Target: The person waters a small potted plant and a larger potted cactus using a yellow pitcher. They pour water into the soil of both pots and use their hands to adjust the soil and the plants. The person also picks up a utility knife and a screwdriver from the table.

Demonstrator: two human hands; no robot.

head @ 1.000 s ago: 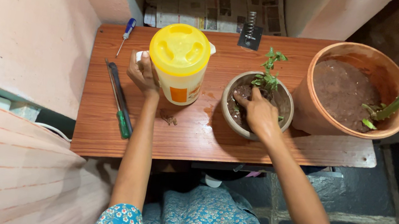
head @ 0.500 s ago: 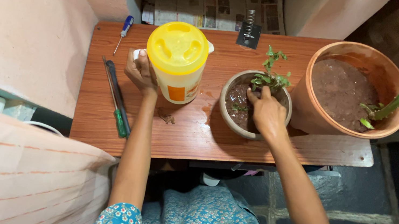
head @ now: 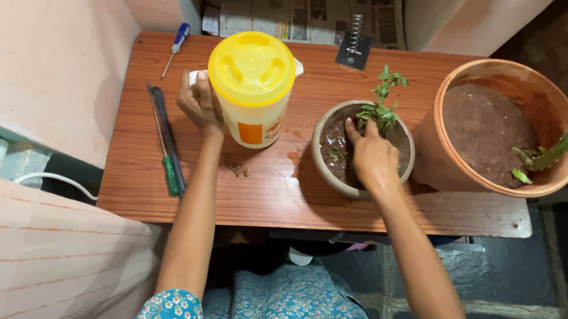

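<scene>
Yellow-lidded plastic jug [head: 251, 91] is standing near the back edge of the brown wooden table [head: 270, 196], a little left of its middle, and the left hand [head: 199, 100] is curling around its white handle on the jug's left side, fingers closed on it. Further left, a small blue-handled screwdriver [head: 178, 40] is lying at the back left corner, and a long green-handled screwdriver [head: 167, 140] is lying along the left edge. Right of the jug, a small round clay pot [head: 325, 167] of dark soil is sitting near the table's middle; the right hand [head: 371, 159] is resting in it, fingertips pressing the soil beside a small green seedling [head: 381, 103], gripping nothing. At the right edge a large terracotta pot [head: 448, 157] is standing, touching the small one.
</scene>
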